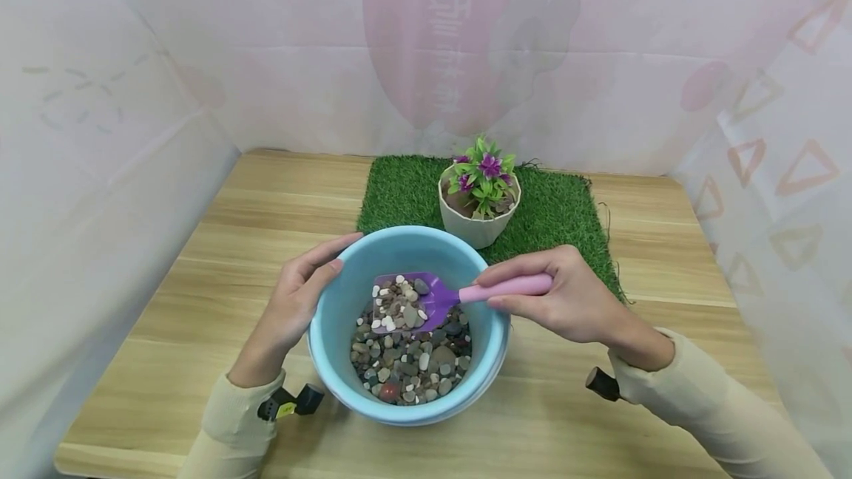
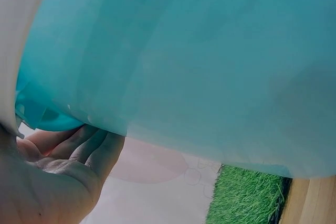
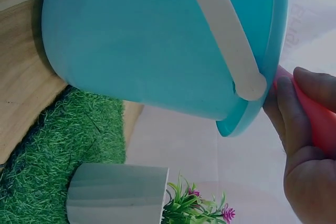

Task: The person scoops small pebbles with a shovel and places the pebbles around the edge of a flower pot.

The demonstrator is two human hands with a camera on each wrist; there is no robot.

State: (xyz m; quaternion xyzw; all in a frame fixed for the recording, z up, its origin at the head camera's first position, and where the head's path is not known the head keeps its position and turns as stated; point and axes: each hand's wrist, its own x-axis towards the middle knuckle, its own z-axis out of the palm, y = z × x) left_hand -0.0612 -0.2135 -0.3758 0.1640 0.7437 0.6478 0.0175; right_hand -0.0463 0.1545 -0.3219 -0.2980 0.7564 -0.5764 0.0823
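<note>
A light blue bucket [image 1: 413,239] stands at the front of the table with many mixed pebbles [image 1: 413,364] inside. My right hand [image 1: 562,301] grips the pink handle [image 1: 509,289] of a small purple shovel [image 1: 439,301]. The shovel's blade, heaped with pebbles [image 1: 399,305], is over the bucket's opening. My left hand [image 1: 293,301] holds the bucket's left rim, thumb on the rim and fingers along the outside. In the left wrist view the fingers [image 2: 97,153] lie against the outer wall. The right wrist view shows the bucket's white carrying handle [image 3: 226,35] hanging down.
Behind the bucket, a white pot [image 1: 475,228] with a purple-flowered plant [image 1: 486,176] stands on a green artificial grass mat [image 1: 406,198]. The wooden table [image 1: 253,242] ends at pale printed cloth walls [image 1: 299,94] at the back and sides.
</note>
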